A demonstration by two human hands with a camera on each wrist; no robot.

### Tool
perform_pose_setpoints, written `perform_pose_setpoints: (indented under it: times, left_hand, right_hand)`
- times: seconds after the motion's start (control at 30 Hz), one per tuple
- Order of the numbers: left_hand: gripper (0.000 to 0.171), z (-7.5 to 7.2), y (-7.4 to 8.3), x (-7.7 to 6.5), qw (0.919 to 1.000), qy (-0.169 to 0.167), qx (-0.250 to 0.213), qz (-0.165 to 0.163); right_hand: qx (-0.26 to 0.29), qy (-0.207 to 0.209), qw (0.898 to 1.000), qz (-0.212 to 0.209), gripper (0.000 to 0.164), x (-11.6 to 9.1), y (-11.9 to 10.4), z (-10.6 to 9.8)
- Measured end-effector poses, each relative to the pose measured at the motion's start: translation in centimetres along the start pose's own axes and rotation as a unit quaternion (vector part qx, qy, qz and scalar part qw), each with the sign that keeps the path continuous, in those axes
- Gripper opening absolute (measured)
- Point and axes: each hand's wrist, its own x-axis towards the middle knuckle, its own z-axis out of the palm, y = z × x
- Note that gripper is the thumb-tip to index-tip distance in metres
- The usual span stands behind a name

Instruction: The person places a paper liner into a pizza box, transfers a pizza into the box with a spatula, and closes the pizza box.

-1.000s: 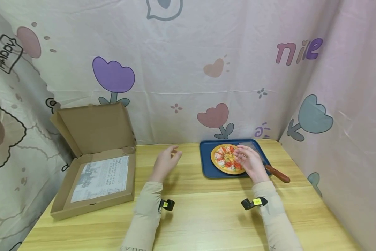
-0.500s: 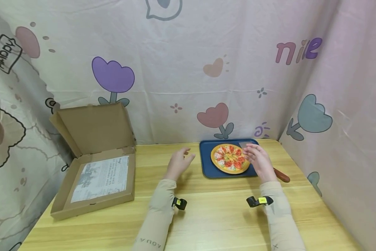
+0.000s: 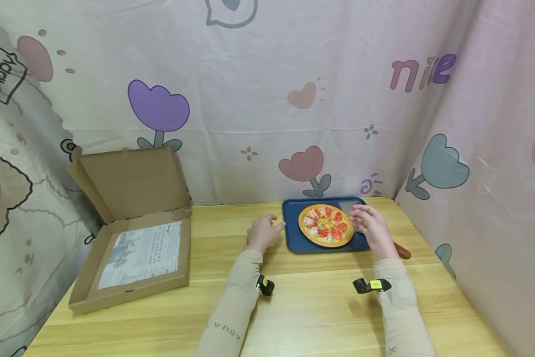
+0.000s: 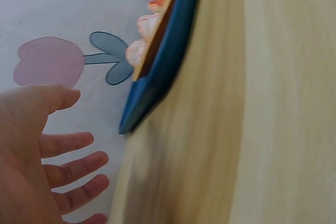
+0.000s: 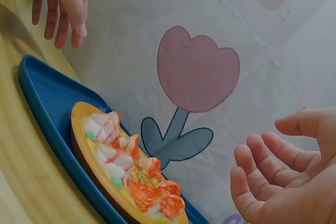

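A round pizza [image 3: 326,225] with red and white toppings lies on a blue tray [image 3: 294,240] at the back right of the table. Just off the tray's left edge, my left hand [image 3: 264,234] hovers with loosely bent fingers, holding nothing; the left wrist view has its fingers [image 4: 76,169] apart from the tray. My right hand [image 3: 372,231] is over the tray's right side, its fingers [image 5: 273,163] relaxed and bare, close to the pizza but not gripping it. Partly behind that hand lies a flat-bladed server [image 3: 347,206] with a brown handle [image 3: 402,251] reaching past the tray.
A cardboard pizza box [image 3: 131,238] stands at the left with its lid raised against the curtain. Printed paper [image 3: 142,255] lines its floor. A patterned curtain [image 3: 232,99] closes off the table's back and sides.
My left hand has moved right, from mid-table to beside the tray. My right hand has shifted a little to the right, uncovering the pizza's right side. Box, tray and pizza stay put.
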Motion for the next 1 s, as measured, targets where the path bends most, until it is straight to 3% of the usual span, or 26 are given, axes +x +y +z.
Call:
perform_pose_setpoints:
  times: [0.23, 0.57, 1.0]
  left_hand:
    - [0.040, 1.5, 0.7, 0.4, 0.9986, 0.011, 0.045, -0.027]
    - [0.027, 3.0, 1.1, 0.7, 0.9964, -0.006, 0.070, -0.048]
    - [0.023, 3.5, 1.1, 0.9, 0.9975, -0.019, 0.016, -0.066]
  right_hand:
    - [-0.083, -0.002, 0.997, 0.006, 0.013, 0.1, 0.1, -0.5]
    - [-0.183, -0.005, 0.983, 0.005, 0.049, 0.1, 0.5, -1.3]
    - [-0.206, 0.019, 0.978, -0.012, 0.048, 0.6, 1.2, -3.5]
